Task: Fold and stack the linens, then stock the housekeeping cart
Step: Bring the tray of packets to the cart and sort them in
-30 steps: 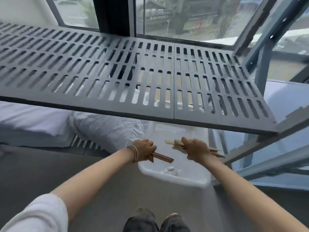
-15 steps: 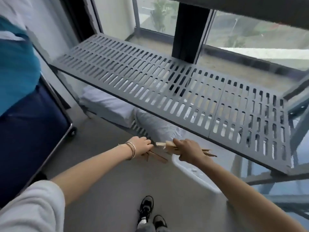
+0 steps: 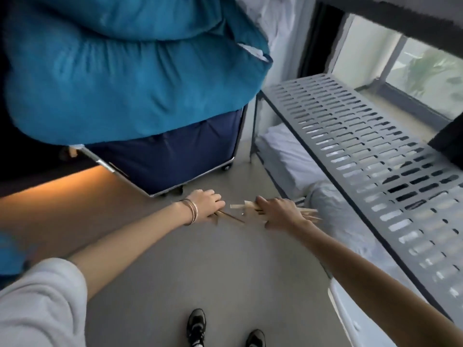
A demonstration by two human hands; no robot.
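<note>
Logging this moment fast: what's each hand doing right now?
Left hand: closed around a thin wooden stick.
Right hand: closed around a bundle of wooden sticks.

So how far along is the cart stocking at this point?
Done: folded white linens sit on the lower shelf under the slotted shelf. In hand: the left hand and right hand each grip thin wooden sticks. Left: placing those; the blue laundry bag looks full.

White folded linens point(image 3: 288, 156) lie on the lower shelf; teal bedding point(image 3: 120, 71) heaps on the navy cart point(image 3: 175, 156)
</note>
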